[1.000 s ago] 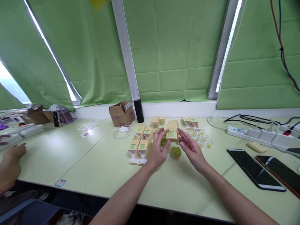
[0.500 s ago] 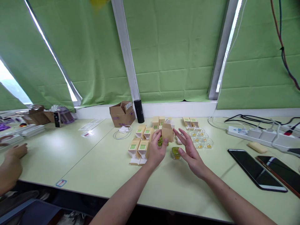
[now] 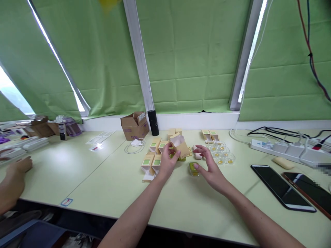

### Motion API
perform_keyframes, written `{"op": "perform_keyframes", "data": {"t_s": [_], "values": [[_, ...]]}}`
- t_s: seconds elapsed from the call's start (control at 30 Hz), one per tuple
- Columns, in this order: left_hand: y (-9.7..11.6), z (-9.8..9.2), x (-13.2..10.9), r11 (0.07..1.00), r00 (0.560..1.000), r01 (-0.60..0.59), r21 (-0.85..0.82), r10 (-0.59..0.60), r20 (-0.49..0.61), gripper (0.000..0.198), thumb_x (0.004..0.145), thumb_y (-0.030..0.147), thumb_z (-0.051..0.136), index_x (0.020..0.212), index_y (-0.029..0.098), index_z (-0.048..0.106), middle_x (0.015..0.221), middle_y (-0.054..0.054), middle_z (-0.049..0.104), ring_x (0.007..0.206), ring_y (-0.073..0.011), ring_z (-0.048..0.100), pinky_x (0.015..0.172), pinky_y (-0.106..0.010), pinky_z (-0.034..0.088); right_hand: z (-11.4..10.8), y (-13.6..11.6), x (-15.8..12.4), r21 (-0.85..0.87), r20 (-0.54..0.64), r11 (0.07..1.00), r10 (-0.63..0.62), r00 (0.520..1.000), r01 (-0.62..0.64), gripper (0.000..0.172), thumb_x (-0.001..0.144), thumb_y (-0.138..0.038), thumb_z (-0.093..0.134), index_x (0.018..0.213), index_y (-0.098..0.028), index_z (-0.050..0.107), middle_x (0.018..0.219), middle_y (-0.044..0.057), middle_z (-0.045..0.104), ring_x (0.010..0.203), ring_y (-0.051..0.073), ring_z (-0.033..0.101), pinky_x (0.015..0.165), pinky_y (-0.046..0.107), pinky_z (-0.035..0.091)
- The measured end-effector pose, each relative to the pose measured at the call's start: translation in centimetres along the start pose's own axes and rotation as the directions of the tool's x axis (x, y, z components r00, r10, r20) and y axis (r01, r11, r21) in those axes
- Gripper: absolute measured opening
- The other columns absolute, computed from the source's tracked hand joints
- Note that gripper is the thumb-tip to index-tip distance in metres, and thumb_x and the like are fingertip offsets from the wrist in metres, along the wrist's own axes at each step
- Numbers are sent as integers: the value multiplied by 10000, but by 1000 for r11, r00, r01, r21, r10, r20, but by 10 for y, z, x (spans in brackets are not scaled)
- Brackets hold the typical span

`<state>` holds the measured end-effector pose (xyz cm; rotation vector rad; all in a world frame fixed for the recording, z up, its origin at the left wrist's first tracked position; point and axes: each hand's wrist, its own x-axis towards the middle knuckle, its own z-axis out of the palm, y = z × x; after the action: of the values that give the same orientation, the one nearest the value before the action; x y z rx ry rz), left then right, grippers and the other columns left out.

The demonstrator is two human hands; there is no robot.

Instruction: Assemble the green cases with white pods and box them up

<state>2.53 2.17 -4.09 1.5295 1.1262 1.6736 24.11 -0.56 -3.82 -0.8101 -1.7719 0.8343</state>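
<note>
My left hand [image 3: 169, 161] grips a small cardboard box [image 3: 182, 147], tilted, its white inside showing at the top. My right hand [image 3: 209, 168] is open, fingers spread and curved, beside a small clear container with a green lid [image 3: 193, 168] on the table. Left of my left hand stand several open cardboard boxes with green labels [image 3: 148, 162]. Behind my right hand are several clear cups with yellow contents [image 3: 219, 155] and a small whitish item [image 3: 198, 156]. Other green items behind the held box are partly hidden.
Farther back are a large carton [image 3: 134, 126], a black cylinder [image 3: 153, 123] and a coiled white cable [image 3: 134, 146]. Two phones [image 3: 283, 187] and a power strip [image 3: 287, 148] lie at the right. Another person's hand [image 3: 22, 165] rests at the far left.
The box in my left hand has tilted, bringing its white inside into view. My left hand has shifted slightly left, and my right fingers have curled closer to the green-lidded container.
</note>
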Motion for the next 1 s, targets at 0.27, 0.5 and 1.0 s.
{"op": "perform_keyframes", "data": {"t_s": [0.27,0.5,1.0], "values": [[9,-17,9,978,996,21,205,-38,76,533,714,276,816,1217,167,678,1182,-101,713,1091,-271,628,928,-373,475,-4,19,8,-470,63,874,176,982,-126,455,777,-256,724,1226,-268,656,1212,52,739,1136,316,617,1012,487,420],[14,-15,7,962,983,7,274,-57,174,477,704,204,767,1173,150,698,996,-62,717,910,-216,621,796,-318,459,2,21,8,-617,51,775,213,976,-137,401,765,-193,732,1162,-258,729,1214,69,758,1161,322,620,967,429,404],[26,-16,-4,899,857,-69,432,-168,488,747,680,164,825,1368,221,541,1261,-120,654,1119,-300,629,981,-440,503,-11,22,14,-737,-24,648,256,966,-190,366,786,-227,761,1151,-249,754,1143,87,782,1142,338,620,920,396,398]]}}
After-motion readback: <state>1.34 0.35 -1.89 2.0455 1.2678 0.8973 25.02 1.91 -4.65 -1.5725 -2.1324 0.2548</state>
